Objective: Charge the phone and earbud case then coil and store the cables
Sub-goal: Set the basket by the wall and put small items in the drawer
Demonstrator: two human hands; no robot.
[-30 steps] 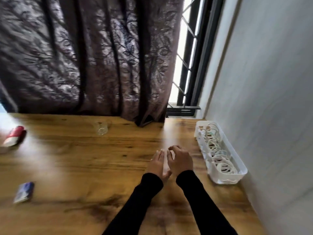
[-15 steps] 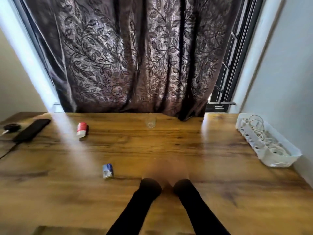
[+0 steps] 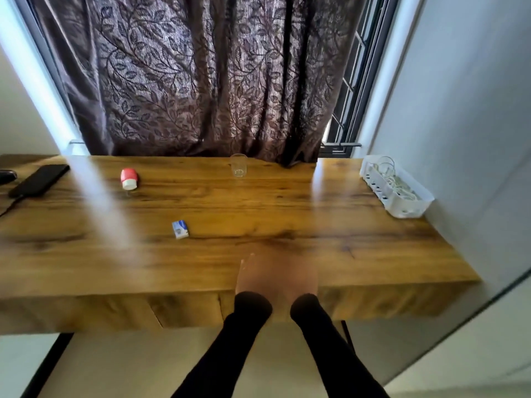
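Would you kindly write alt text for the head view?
Two blurred hands, left hand and right hand, hover together over a wooden table's near edge. A phone lies far left; a white basket of cables sits far right.

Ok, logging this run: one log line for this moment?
hands: blurred, over table edge | phone: far left | cables: in white basket

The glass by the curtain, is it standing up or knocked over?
Standing up. The glass rests on its base on the table, with its round rim at the top.
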